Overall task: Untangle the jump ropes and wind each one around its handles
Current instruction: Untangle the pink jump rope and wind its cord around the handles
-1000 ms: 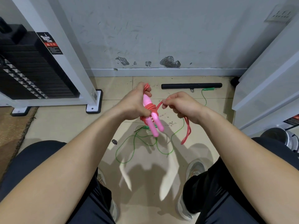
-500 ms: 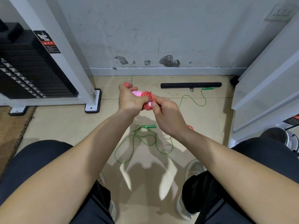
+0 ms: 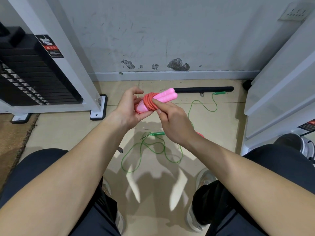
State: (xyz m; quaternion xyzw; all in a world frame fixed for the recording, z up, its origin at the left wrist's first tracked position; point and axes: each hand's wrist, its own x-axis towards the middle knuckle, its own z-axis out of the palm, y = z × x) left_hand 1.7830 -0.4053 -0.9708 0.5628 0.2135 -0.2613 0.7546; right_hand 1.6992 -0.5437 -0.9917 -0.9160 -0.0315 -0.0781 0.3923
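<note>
Pink handles paired, red rope coiled round

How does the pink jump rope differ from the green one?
The pink rope is thick, the green rope thin. Pink is wound around its paired handles, held by the left hand and right hand; green sprawls loose on the floor, handles apart. Both are jump ropes with handles.

This is a gym: a black weight stack sits in a white machine frame, left of the scuffed wall. At that wall's foot a black bar lies on the tiled floor, and a green jump rope sprawls farther out from the wall.
</note>
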